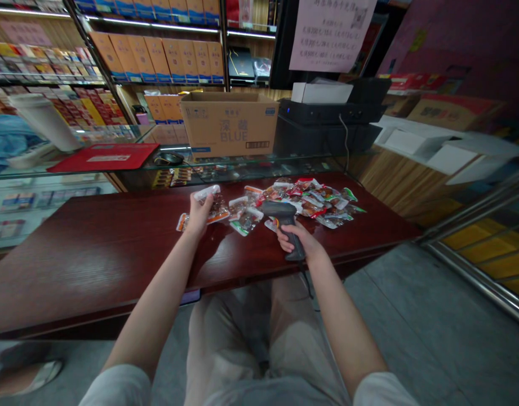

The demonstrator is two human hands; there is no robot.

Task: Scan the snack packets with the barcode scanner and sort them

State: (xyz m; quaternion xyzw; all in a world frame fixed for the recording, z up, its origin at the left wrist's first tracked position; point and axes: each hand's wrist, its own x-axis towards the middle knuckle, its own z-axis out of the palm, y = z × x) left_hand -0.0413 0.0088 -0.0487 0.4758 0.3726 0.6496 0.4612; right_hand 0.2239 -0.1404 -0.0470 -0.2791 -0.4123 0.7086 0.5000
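Head view: clasping barcode scanner (280, 210) in right hand (299, 239), pinching snack packet (217, 202) in left hand (199, 214); probably handling light and slippery, favouring hold by white end (211, 190).

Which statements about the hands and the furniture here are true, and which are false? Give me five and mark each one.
1. The right hand holds a barcode scanner. True.
2. The left hand is empty. False: it grips a clear packet.
3. The cardboard box stands on the floor. False: it stands on the glass counter behind the table.
4. A heap of packets lies on the table. True.
5. A flat red item lies right of the cardboard box. False: it lies left of it.
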